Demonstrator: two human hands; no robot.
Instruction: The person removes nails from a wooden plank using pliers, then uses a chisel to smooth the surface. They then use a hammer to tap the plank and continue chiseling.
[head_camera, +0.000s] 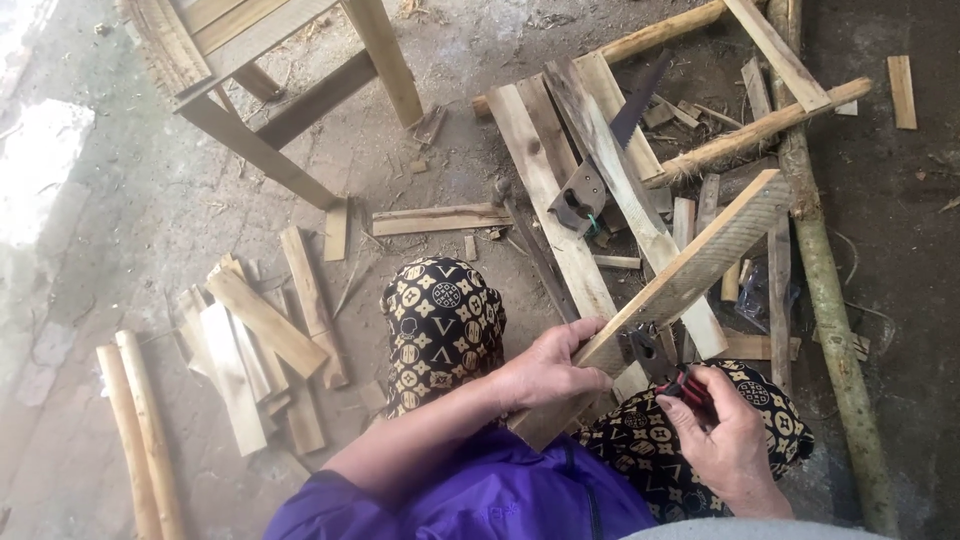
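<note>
The left hand (548, 368) wraps its fingers over a rough wooden plank (672, 285) slanting across the person's lap, while the right hand (725, 437) closes around red-handled pliers (668, 372), whose dark head seems to bite the plank's lower edge, above 1 handsaw (600, 165).

Dusty grey floor (150, 200), strewn with short wooden offcuts (262, 322), long planks (552, 190), round poles (140, 430) at left, a long pole (835, 330) at right, a hand saw (600, 165), a wooden frame (260, 70).
</note>
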